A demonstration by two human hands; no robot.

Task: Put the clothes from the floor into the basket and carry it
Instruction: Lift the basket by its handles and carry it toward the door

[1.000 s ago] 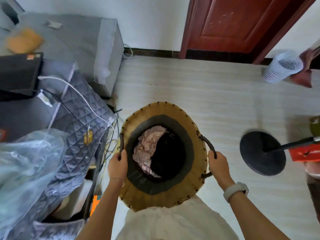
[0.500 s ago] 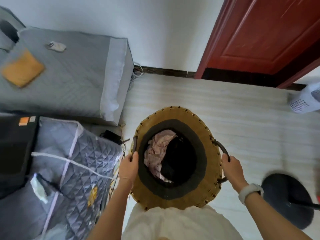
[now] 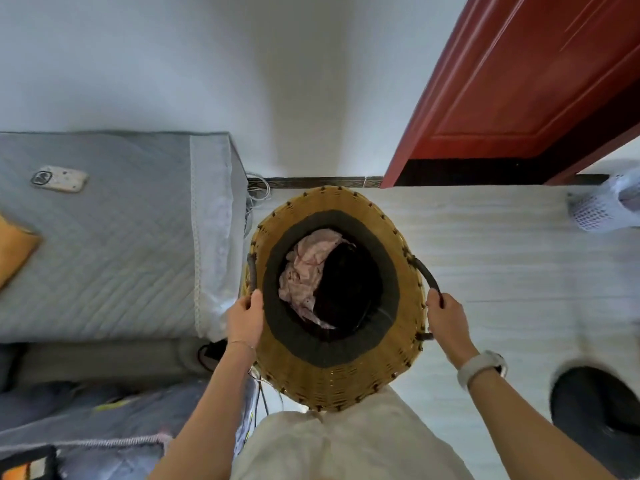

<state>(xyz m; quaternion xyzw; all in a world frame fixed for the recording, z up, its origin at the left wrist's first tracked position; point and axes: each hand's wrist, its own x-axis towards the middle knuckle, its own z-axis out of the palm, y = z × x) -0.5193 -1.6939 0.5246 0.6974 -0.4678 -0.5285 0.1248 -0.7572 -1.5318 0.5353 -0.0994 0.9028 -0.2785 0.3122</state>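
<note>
A round woven wicker basket point(image 3: 332, 379) with a dark inner rim hangs in front of my body, seen from above. Inside lie a pale pink garment point(image 3: 306, 270) on the left and dark clothes point(image 3: 349, 292) on the right. My left hand point(image 3: 244, 320) grips the dark handle on the basket's left side. My right hand point(image 3: 448, 317), with a white watch on its wrist, is closed around the curved handle on the right side. No clothes show on the visible floor.
A grey quilted covered unit point(image 3: 110, 237) stands close on the left, with cables by its corner. A red door point(image 3: 526, 84) is ahead to the right. A white plastic bin point(image 3: 595, 209) and a dark round stand base point(image 3: 599, 410) sit on the pale floor at right.
The view has swung left and tilted up towards the wall and door. The basket has come forward with me, closer to the grey unit. Both hands keep the same grip on the handles.
</note>
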